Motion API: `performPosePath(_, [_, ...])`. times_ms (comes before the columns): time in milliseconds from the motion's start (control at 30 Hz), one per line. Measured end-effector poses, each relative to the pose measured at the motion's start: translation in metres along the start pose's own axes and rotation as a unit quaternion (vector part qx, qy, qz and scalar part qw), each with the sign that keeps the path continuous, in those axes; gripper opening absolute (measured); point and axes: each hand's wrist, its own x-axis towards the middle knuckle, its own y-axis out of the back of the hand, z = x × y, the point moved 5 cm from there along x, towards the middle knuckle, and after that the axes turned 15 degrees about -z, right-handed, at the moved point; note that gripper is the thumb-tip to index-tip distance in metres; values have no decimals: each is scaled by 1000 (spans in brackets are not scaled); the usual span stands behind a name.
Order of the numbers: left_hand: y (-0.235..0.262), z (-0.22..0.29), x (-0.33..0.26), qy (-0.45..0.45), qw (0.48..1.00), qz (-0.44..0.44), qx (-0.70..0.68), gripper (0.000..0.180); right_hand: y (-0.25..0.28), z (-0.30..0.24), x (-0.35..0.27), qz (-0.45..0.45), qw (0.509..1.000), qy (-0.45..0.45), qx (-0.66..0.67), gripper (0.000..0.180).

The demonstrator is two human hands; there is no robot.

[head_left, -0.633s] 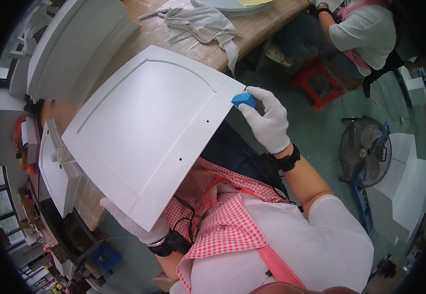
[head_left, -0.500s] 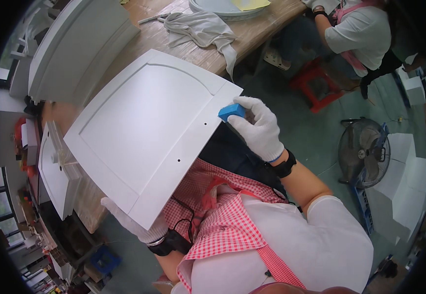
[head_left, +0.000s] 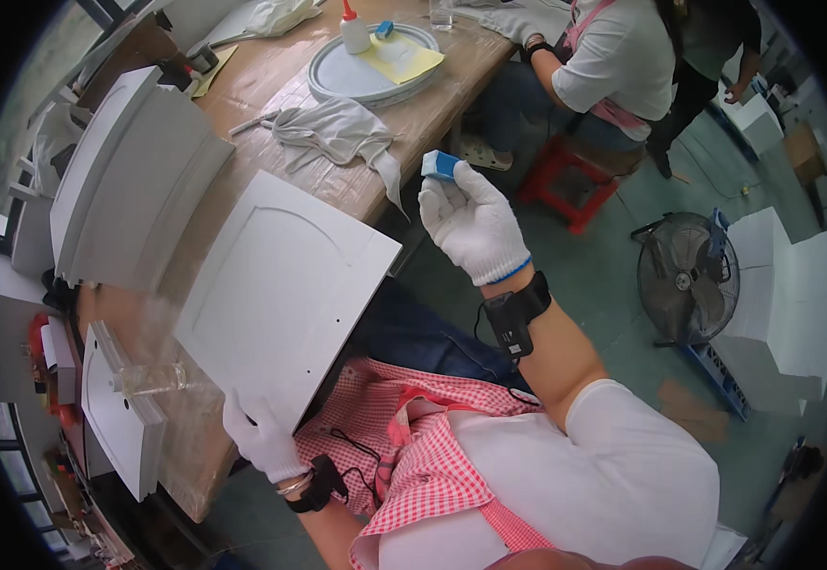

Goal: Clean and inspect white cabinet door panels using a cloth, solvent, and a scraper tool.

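White panel (head_left: pixel 280 313), head view: lies aslant across the corner of the brown table (head_left: pixel 290 76), near edge out over the person's lap; probably set that way so the edge is within easy reach. 2 dark holes near that edge, arched groove on its face.

Left hand (head_left: pixel 263 442), white glove: at the panel's lower left corner, fingers bent over the edge, likely to steady it. Can't tell if they grip or just rest; the underside is hidden.

Right hand (head_left: pixel 473 223), white glove: thumb and fingertips closed on a small blue block (head_left: pixel 442 166), pale on 1 side. Pinched by 1 end, which seems to leave the other end exposed. Block is up off the panel, past its far right corner, touching only the glove.

Table beyond: grey cloth (head_left: pixel 337 133) in a loose heap near the panel; round tray (head_left: pixel 333 81) with yellow paper (head_left: pixel 409 62), white bottle (head_left: pixel 355 36) and another blue block (head_left: pixel 384 29), presumably grouped to stay handy. Curved white pieces (head_left: pixel 143 180) stand at left.

Right side: co-worker (head_left: pixel 613 66) on a red stool (head_left: pixel 566 185); fan (head_left: pixel 687 275) on the floor side.
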Motion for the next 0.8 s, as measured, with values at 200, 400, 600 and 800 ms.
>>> performPosePath(200, [-55,198,-37,-518,807,-267,-97,35,-11,15,23,10,996,61,-64,15])
performPosePath(400, [-91,236,0,-334,817,-456,-113,58,-40,13,5,-38,993,63,-94,16])
performPosePath(600, [-99,254,11,-317,813,-485,60,59,-25,34,10,-41,989,67,-126,16])
performPosePath(800, [-88,212,35,-265,811,-486,-191,42,-58,45,17,-36,983,-24,-176,18])
